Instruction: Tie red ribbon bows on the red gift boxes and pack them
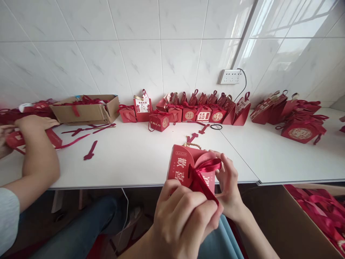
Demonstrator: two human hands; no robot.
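Note:
A red gift box point(176, 163) with pale Chinese characters is between my hands, over the table's front edge. A shiny red ribbon point(207, 166) passes through its top, with one loop toward the right and a tail running down to my left fingers. My left hand point(185, 216) is closed on that tail, its knuckles covering the box's near side. At the box's right side, my right hand point(229, 183) is curled round it, fingertips beside the ribbon loop; whether they touch the loop I cannot tell. A twisted gold cord point(193, 145) shows behind the box.
Finished-looking red boxes point(188, 114) line the wall, and more point(300, 129) stand at right. A cardboard carton point(81, 111) holds red ribbons. Flat dark-red strips point(90, 150) and a black ring point(216, 126) lie about. Another person's arm point(40, 154) works at left. A ribbon-filled box point(320, 212) sits lower right.

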